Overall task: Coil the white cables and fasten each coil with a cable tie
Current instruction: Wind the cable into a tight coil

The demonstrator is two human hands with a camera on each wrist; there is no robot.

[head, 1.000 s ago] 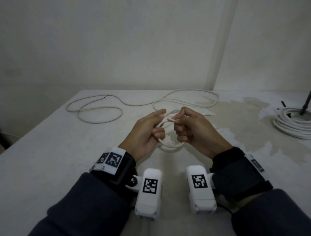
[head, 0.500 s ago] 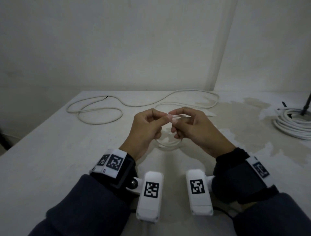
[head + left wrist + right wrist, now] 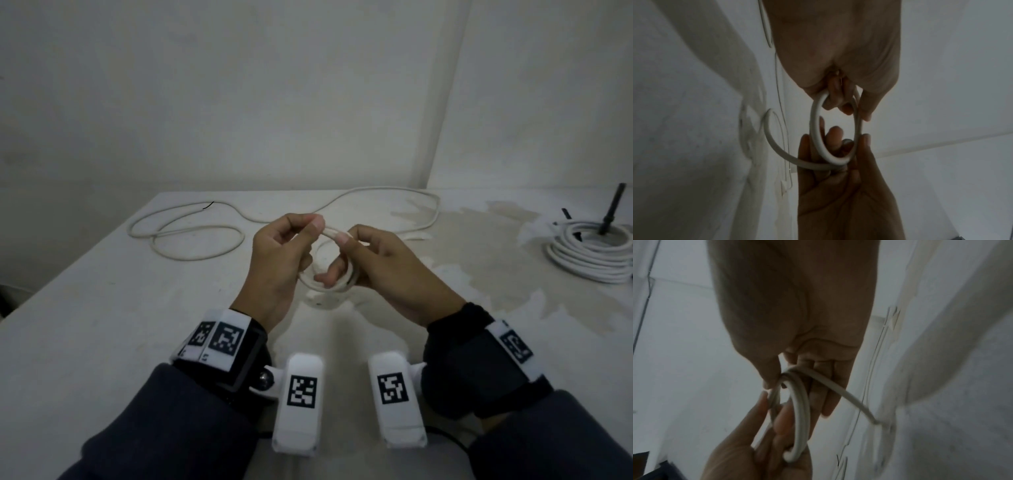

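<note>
White cable (image 3: 327,240): small loop held above the table (image 3: 102,308) between both hands. Left hand (image 3: 281,253) pinches the loop's top; right hand (image 3: 376,270) curls round its near side. Remaining length trails across the tabletop. Finished coil (image 3: 589,253) lies far right.

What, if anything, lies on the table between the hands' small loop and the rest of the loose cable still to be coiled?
Nothing visible. The left hand and right hand grip the loop; the cable trails over bare table. The finished coil sits far right.
</note>
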